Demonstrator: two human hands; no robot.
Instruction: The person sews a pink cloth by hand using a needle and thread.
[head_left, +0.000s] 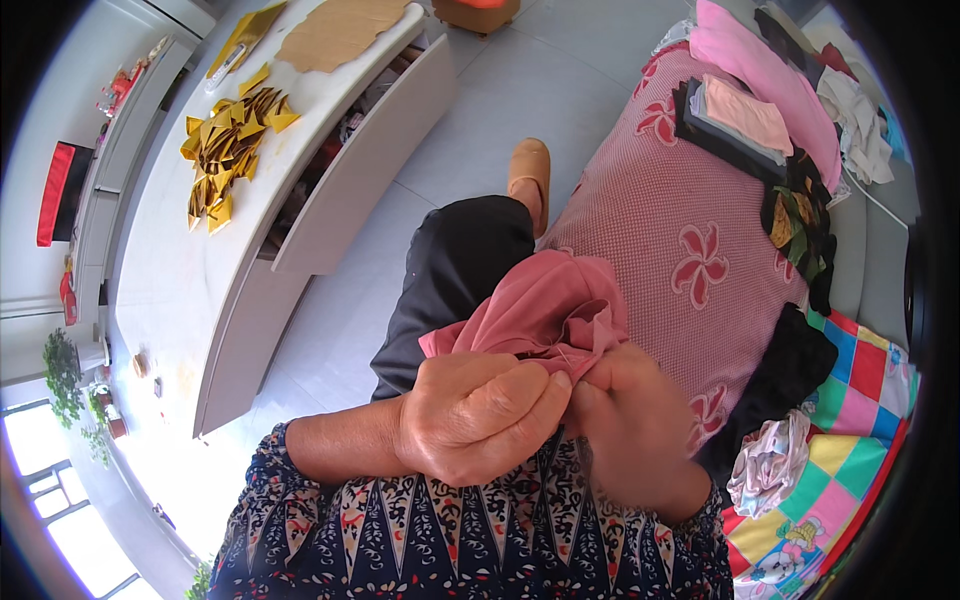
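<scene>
A pink cloth garment (540, 300) is bunched up in front of me, above my lap. My left hand (480, 416) pinches its near edge between thumb and fingers. Close beside it, my right hand (634, 420) grips the same edge and looks blurred. The fingertips of both hands almost meet at the fabric. A small dark gap shows in the folds just above them. What lies under the fingers is hidden.
On my right, a sofa with a patterned pink cover (622, 187) bears folded clothes (742, 116), a pink pillow (772, 75) and a crumpled pale garment (772, 461). At left, a white table (161, 277) with a pulled-out drawer (375, 150) holds folded gold paper pieces (232, 142).
</scene>
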